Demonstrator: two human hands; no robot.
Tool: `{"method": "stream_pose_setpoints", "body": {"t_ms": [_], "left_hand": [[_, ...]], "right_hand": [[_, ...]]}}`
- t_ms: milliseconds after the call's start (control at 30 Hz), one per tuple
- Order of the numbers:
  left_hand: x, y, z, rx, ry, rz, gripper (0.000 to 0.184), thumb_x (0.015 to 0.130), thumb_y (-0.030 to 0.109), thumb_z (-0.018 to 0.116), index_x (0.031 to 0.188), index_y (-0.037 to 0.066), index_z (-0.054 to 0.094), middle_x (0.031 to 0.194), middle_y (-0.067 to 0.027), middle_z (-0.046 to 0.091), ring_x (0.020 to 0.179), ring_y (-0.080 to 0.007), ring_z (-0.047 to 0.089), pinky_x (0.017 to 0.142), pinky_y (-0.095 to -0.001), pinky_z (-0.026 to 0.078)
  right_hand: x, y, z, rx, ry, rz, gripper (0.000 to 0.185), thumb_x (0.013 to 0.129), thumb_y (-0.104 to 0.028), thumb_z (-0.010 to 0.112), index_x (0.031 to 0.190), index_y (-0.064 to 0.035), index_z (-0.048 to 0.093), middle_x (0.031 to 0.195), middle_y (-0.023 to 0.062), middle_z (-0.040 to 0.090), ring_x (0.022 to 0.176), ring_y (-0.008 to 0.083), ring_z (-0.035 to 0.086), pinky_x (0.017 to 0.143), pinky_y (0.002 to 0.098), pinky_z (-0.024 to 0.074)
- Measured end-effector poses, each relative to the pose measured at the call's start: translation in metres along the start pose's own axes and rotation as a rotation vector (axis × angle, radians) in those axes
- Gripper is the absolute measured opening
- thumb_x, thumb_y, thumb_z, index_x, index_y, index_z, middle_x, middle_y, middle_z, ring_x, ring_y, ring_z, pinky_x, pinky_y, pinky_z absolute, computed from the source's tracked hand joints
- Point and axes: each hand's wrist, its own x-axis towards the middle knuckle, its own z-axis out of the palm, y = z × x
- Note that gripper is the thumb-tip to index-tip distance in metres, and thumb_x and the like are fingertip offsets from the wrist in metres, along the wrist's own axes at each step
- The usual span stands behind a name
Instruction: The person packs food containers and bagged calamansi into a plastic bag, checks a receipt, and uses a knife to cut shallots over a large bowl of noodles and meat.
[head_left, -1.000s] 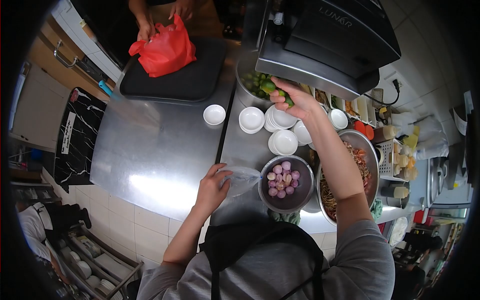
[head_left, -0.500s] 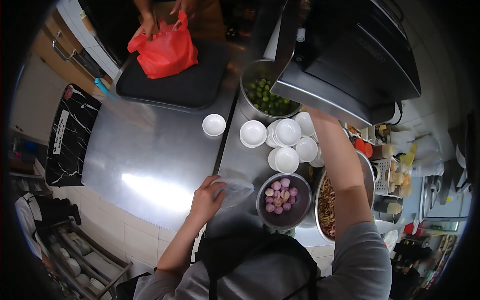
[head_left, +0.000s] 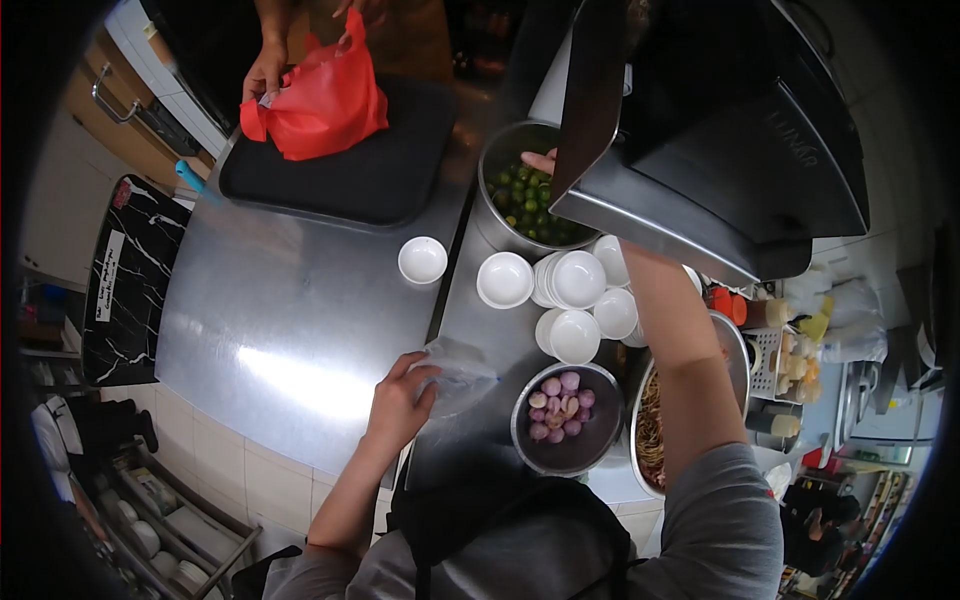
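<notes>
My left hand (head_left: 402, 402) is closed on the rim of a clear plastic bag (head_left: 455, 382), which hangs over the edge of the steel counter. My right forearm passes beneath a black machine (head_left: 715, 150) that hides most of that hand. Only stretched fingertips of my right hand (head_left: 541, 160) show, above small green limes (head_left: 528, 198) inside a deep steel pot (head_left: 487, 215). Nothing is visible in those fingertips. Close to the bag sits a metal bowl (head_left: 600, 445) of peeled shallots (head_left: 560, 407).
Stacked white dishes (head_left: 576, 279) stand below the pot, and one small white bowl (head_left: 422, 260) is on the left counter. Across it, another person's hands hold a red bag (head_left: 330, 105) on a black tray (head_left: 400, 200). A basin of brown strands (head_left: 651, 440) lies under my right arm.
Fingertips of my right hand have come into sight over the limes. My left hand still holds the clear bag. The other person's hands have shifted on the red bag.
</notes>
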Motion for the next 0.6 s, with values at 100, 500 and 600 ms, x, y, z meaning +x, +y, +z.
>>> {"method": "stream_pose_setpoints", "body": {"t_ms": [100, 500, 600], "left_hand": [[0.000, 0.000, 0.001, -0.002, -0.002, 0.009, 0.020, 0.071, 0.001, 0.060, 0.090, 0.003, 0.063, 0.108, -0.0147, 0.055, 0.084, -0.0301, 0.060, 0.071, -0.0321, 0.049], [-0.006, 0.008, 0.005, 0.007, -0.009, 0.028, 0.020, 0.071, 0.001, 0.060, 0.090, 0.004, 0.063, 0.108, -0.0141, 0.056, 0.085, -0.0298, 0.060, 0.072, -0.0324, 0.048], [-0.008, 0.006, 0.003, 0.026, 0.013, 0.053, 0.019, 0.071, 0.002, 0.060, 0.090, 0.004, 0.063, 0.108, -0.0132, 0.055, 0.078, -0.0298, 0.060, 0.070, -0.0338, 0.049]], "right_hand": [[-0.001, -0.002, -0.003, -0.033, 0.018, -0.002, 0.024, 0.077, -0.022, 0.055, 0.096, -0.0085, 0.059, 0.088, 0.0105, 0.060, 0.081, 0.0249, 0.057, 0.067, 0.0358, 0.0451], [0.007, 0.016, 0.046, -0.461, -0.054, -0.089, 0.026, 0.074, -0.021, 0.058, 0.096, -0.0070, 0.059, 0.087, 0.0127, 0.060, 0.081, 0.0269, 0.057, 0.068, 0.0367, 0.0449], [0.014, 0.026, 0.056, -0.518, -0.069, -0.086, 0.027, 0.074, -0.021, 0.058, 0.096, -0.0067, 0.059, 0.086, 0.0132, 0.060, 0.081, 0.0274, 0.058, 0.069, 0.0369, 0.0448]]}}
